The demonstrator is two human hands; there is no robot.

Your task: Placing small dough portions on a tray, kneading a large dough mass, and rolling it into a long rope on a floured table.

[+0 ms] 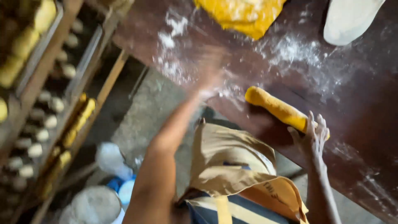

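Head view: the right hand [311, 135] rests with fingers spread on the near end of a yellow dough roll [277, 108], which lies on the floured brown table [356, 103]. It presses on the roll, not clasping it. The left hand [209, 74] is motion-blurred above the flour; its grip cannot be told. A larger yellow dough mass [242, 14] lies at the far edge.
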